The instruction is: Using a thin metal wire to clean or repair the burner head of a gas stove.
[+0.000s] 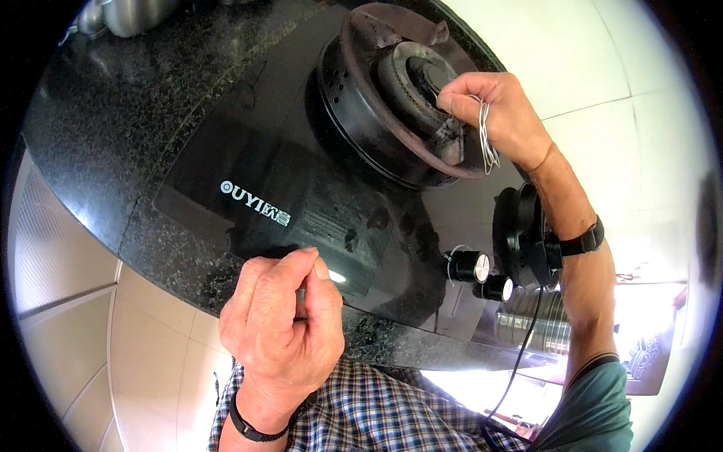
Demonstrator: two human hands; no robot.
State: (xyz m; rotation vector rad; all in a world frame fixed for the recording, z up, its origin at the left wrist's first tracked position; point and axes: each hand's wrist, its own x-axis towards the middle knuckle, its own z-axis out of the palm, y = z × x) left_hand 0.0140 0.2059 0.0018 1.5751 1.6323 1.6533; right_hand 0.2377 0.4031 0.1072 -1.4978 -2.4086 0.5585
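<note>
Cooktop: a black glass panel (324, 233) set in a speckled dark counter (83, 158).
Burner: the round burner (399, 83) sits inside a raised, rusty pan support (352, 71), whose rim stands around it.
Knobs: two black knobs (468, 266) near the front edge, beside a dark round fitting (512, 233).
Steel vessel: a rounded metal vessel (137, 16), far left corner, cut off; contents unseen.
Wire: thin silver loops (483, 137) hang from the right hand (497, 113), pinched narrowly over the burner.
Left hand (282, 320): thumb and forefinger narrowed together above the counter's front edge; whether anything lies between, cannot tell.
Hidden: the right forearm covers part of the fitting; the wire's working end is hard to make out.
</note>
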